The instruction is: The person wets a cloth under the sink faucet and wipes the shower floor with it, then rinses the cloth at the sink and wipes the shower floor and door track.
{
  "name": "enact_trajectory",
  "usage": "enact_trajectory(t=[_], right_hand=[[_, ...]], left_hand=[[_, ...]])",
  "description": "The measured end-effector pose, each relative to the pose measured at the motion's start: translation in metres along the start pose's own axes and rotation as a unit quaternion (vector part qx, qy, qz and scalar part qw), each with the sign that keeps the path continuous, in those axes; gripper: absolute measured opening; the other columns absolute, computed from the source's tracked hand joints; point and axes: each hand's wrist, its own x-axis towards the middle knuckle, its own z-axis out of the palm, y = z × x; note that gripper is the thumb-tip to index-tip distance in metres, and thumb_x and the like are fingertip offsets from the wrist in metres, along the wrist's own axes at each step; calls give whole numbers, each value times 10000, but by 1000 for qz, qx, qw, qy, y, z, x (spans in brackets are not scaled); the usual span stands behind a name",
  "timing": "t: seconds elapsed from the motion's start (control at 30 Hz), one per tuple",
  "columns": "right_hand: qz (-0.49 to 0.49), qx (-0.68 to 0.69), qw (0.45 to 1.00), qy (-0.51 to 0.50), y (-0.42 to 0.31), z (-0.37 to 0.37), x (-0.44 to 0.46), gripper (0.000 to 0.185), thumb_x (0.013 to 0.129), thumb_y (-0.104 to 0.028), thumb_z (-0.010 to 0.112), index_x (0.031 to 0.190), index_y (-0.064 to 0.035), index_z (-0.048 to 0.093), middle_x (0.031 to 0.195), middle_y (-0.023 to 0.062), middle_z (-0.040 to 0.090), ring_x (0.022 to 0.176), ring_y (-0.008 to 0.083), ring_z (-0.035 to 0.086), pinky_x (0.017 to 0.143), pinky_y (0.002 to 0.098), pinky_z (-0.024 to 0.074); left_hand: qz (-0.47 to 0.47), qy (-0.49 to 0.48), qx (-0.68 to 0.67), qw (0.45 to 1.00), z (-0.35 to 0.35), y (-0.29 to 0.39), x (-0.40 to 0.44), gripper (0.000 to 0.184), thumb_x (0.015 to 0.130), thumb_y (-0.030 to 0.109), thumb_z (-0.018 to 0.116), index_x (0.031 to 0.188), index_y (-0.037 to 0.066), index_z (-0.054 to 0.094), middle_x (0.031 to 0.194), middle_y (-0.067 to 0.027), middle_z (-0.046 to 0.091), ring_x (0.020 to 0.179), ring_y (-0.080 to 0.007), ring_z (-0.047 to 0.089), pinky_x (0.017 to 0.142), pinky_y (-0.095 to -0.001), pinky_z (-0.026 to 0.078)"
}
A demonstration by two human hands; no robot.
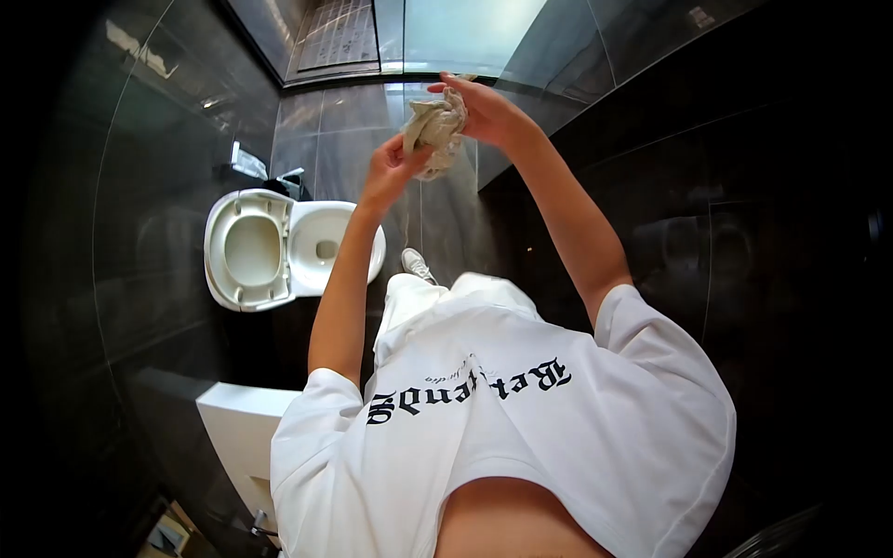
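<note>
A crumpled greyish-beige cloth (435, 126) is held up between my two hands, above the grey floor. My left hand (393, 170) pinches its lower left side, the fingers closed on it. On the upper right, my right hand (486, 112) grips the bunched cloth, its fingertips partly hidden behind the folds. Both arms are stretched out in front of me. Left of my left forearm is a white toilet (316, 244), its bowl uncovered and its seat and lid (221, 249) tipped back.
Beside the toilet a paper holder (248, 161) and a dark bin (286, 183) stand near the tiled wall. A white basin (233, 423) is at my lower left. Ahead lies a glass panel (465, 35) with a dark frame. Dark tiled walls enclose both sides.
</note>
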Motion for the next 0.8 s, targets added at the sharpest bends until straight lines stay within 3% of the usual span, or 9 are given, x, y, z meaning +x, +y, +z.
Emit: enact_trajectory(t=[0.07, 0.1, 0.23, 0.27, 0.33, 0.5, 0.57, 0.67, 0.8], right_hand=[[-75, -163, 984, 18, -26, 6, 13, 502, 1021, -235, 697, 1433, -27, 498, 1219, 140, 695, 1186, 234, 652, 1044, 411, 507], [-70, -163, 984, -28, -41, 6, 20, 697, 933, -87, 777, 1524, -33, 411, 1226, 147, 691, 1227, 241, 630, 1078, 416, 484], [-95, -324, 938, -83, -81, 3, 55, 861, 844, 53, 768, 1592, -104, 372, 1252, 149, 679, 1219, 259, 631, 1090, 392, 471], [-95, -325, 937, -85, -91, 1, 65, 861, 844, 53, 768, 1592, -104, 372, 1252, 149, 679, 1219, 259, 631, 1090, 392, 471], [-61, -498, 865, -21, -115, 6, 93, 838, 835, 47, 766, 1574, -143, 423, 1243, 142, 683, 1206, 241, 629, 1076, 365, 473], [-99, -535, 839, 13, -144, 8, 187, 641, 846, 2, 761, 1445, -125, 570, 1151, 102, 697, 1082, 208, 664, 974, 323, 526], [-219, -586, 780, -25, -159, 5, 232, 554, 847, -11, 757, 1374, -105, 616, 1088, 65, 707, 1014, 189, 683, 903, 328, 550], [-206, -642, 738, -11, -198, 22, 283, 553, 839, -10, 758, 1368, -94, 618, 1048, 37, 707, 985, 166, 679, 870, 331, 546], [-185, -641, 741, -75, -257, -4, 363, 583, 829, -10, 766, 1384, -109, 616, 1037, 41, 702, 987, 151, 668, 863, 333, 538]], left_hand=[[-19, -27, -31, 999, -16, 12, 22, 425, 1011, 265, 711, 1338, 1, 648, 1135, -16, 719, 1018, -89, 660, 940, -281, 521], [-40, -38, -63, 996, -27, 16, 32, 409, 1035, 308, 681, 1305, 1, 674, 1099, -9, 724, 971, -76, 660, 892, -270, 535], [-31, -10, 14, 999, -73, 26, 71, 414, 1064, 359, 623, 1262, 4, 700, 1044, -15, 732, 892, -79, 666, 799, -264, 548], [-73, 23, 18, 997, -82, 33, 75, 398, 1070, 350, 611, 1242, 4, 709, 1029, -28, 741, 871, -88, 675, 794, -268, 553], [-115, 62, 17, 991, -102, 48, 97, 385, 1077, 340, 599, 1221, 3, 717, 1015, -41, 750, 851, -98, 683, 788, -273, 559], [-135, 58, -56, 988, -139, 47, 144, 355, 1092, 262, 544, 1288, -6, 669, 1052, -89, 769, 857, -135, 708, 823, -286, 571], [-136, 101, -67, 983, -151, 38, 176, 341, 1086, 227, 535, 1301, -8, 656, 1051, -84, 767, 876, -137, 710, 828, -285, 569], [-142, 151, -65, 976, -176, 25, 226, 296, 1059, 159, 550, 1265, -17, 670, 1009, -51, 748, 908, -109, 684, 814, -266, 545], [-77, 187, 161, 966, -211, 22, 290, 248, 1044, 163, 601, 1206, 12, 712, 953, 7, 709, 864, -65, 618, 765, -239, 502]])
